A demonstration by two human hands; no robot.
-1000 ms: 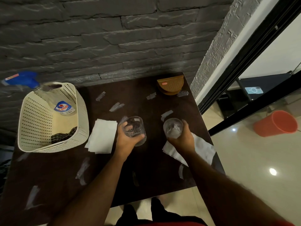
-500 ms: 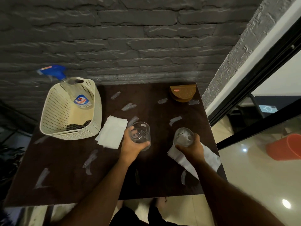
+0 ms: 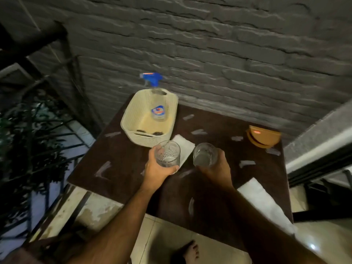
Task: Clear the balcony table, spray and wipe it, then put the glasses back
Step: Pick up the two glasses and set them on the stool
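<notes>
My left hand (image 3: 156, 168) grips a clear patterned glass (image 3: 168, 153), held above the dark brown table (image 3: 122, 161). My right hand (image 3: 215, 168) grips a second clear glass (image 3: 204, 154) beside it, also off the tabletop. A cream basket (image 3: 137, 119) stands at the table's far left, with a blue-topped spray bottle (image 3: 157, 103) leaning in it and a dark cloth at its bottom. A white paper napkin (image 3: 185, 147) lies between the basket and the glasses, partly hidden by them.
A stack of brown coasters (image 3: 263, 137) sits at the far right corner. Another white napkin (image 3: 262, 201) hangs over the table's near right edge. A brick wall backs the table. A railing and a plant (image 3: 28, 141) are at the left; a door frame (image 3: 320, 161) at the right.
Both hands have lifted the glasses and carried them left toward the basket. The view has swung left, bringing the railing and plant into sight.
</notes>
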